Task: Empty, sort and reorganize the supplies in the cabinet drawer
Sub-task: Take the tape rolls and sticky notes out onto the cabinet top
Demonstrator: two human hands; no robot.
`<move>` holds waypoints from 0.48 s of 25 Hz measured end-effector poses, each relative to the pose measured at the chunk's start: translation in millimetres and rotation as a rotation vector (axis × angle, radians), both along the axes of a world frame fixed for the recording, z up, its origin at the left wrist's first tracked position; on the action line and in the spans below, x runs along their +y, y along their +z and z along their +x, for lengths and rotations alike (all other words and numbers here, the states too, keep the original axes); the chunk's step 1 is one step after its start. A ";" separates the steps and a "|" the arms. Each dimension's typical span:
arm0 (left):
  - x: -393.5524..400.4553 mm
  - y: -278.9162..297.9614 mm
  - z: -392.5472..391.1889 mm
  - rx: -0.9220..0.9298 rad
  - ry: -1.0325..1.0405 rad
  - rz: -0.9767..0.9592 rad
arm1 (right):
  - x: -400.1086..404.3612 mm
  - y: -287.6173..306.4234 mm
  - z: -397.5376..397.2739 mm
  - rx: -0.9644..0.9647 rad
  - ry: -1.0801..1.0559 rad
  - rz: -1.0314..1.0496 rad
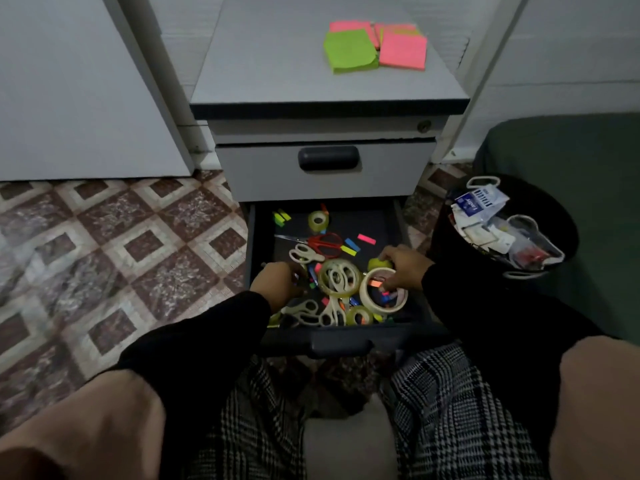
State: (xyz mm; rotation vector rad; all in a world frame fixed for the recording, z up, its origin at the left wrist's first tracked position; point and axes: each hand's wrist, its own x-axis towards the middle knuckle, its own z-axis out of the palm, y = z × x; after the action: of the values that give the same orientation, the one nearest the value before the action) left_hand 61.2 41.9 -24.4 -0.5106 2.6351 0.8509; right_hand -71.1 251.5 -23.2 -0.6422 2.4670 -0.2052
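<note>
The lower drawer point(252, 244) of a grey cabinet point(325, 98) is pulled out. It holds red scissors point(323, 243), white scissors point(304, 253), several tape rolls such as a big clear one point(339, 276) and a white one point(382, 295), plus loose coloured sticky flags point(366, 239). My left hand point(277, 287) reaches into the drawer's left front among small items; its fingers are hidden. My right hand point(403, 266) sits over the white roll, fingers curled down into its hole at small coloured pieces. Green sticky notes point(349, 50) and pink sticky notes point(403, 50) lie on the cabinet top.
A black bin point(554, 216) full of paper and wrappers stands right of the drawer. The upper drawer point(325, 168) is closed. Patterned tile floor point(121, 237) spreads to the left. My knees in checked fabric fill the bottom of the view.
</note>
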 end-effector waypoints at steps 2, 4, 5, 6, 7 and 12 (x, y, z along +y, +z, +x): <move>5.4 -11.1 -8.3 -0.023 -0.091 -0.079 | 2.9 -16.7 -3.1 -0.007 0.042 0.055; 9.1 -24.7 -19.2 -0.033 -0.152 -0.123 | 3.4 -31.2 -7.9 -0.045 0.076 0.093; 10.7 -33.3 -24.0 -0.037 -0.179 -0.143 | 3.1 -38.0 -9.1 -0.065 0.103 0.110; 12.9 -41.7 -28.2 -0.049 -0.214 -0.172 | 2.4 -43.1 -8.5 -0.078 0.141 0.127; 15.8 -50.1 -31.6 -0.077 -0.255 -0.206 | 1.6 -47.4 -7.0 -0.084 0.178 0.151; 30.6 -75.9 -43.3 -0.208 -0.294 -0.326 | 1.3 -56.4 6.0 0.095 0.325 0.293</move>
State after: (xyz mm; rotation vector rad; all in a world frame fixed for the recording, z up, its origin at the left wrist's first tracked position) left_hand 18.0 72.5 -100.3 -0.2601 2.5744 0.2661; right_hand -65.1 252.8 -79.6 -0.9228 2.3723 0.3134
